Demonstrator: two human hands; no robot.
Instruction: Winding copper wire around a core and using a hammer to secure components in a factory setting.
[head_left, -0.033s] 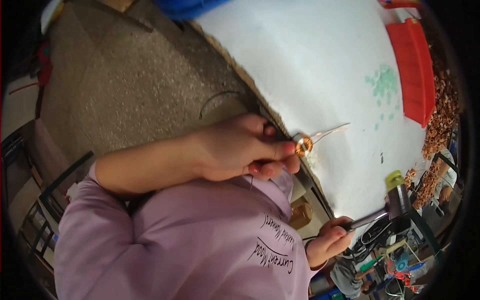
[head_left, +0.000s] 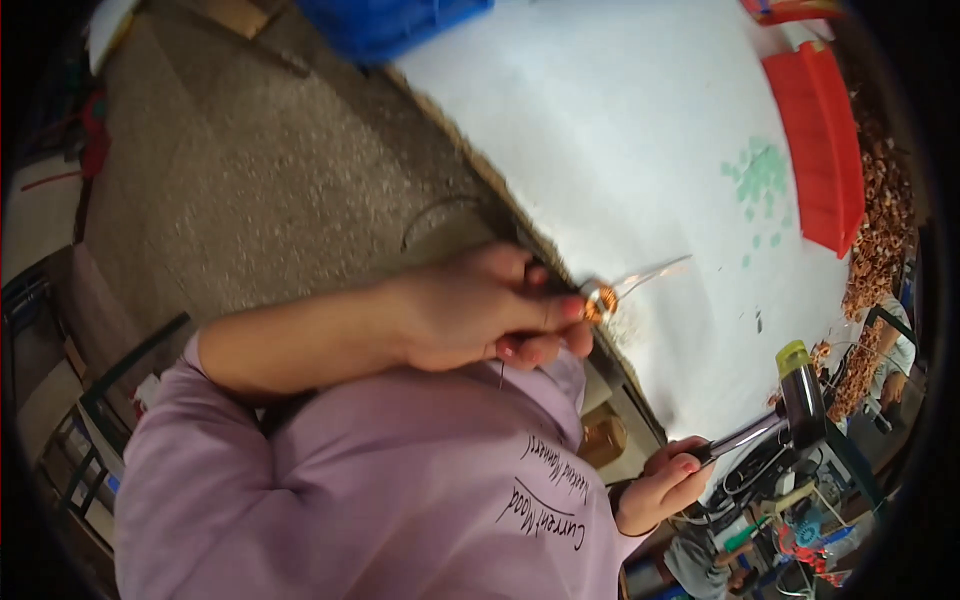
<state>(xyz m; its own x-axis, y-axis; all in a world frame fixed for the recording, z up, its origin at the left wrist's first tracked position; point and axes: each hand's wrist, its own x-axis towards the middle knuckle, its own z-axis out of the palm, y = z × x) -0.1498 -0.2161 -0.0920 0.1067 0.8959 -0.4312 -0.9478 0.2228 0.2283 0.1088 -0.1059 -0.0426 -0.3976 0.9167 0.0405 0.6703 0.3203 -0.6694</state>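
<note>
A copper coil (head_left: 601, 303) is at the edge of the white surface (head_left: 590, 130), clamped in the fingers (head_left: 558, 314) of the left hand (head_left: 475, 312), its wire ends (head_left: 652, 274) pointing inward. The right hand's (head_left: 658, 488) fingers close round a hammer (head_left: 802, 403). Farther off are pale green patches (head_left: 762, 178) and a red bin (head_left: 822, 150).

Coil (head_left: 600, 303) copper-orange; mallet (head_left: 802, 405) black — end (head_left: 792, 357) yellow-green; tabletop (head_left: 600, 140) white; bin (head_left: 818, 150) red — sweatshirt (head_left: 380, 480) lilac, lettering (head_left: 540, 518) black.

Coil (head_left: 602, 303): sat in the left hand (head_left: 480, 312), at the edge of the table (head_left: 590, 140).
Hammer (head_left: 801, 408): extended rightward from the right hand (head_left: 668, 487).
Flakes (head_left: 762, 178): lay on the table, left of the bin (head_left: 822, 150).
Crate (head_left: 390, 25): stood beyond the left hand.
</note>
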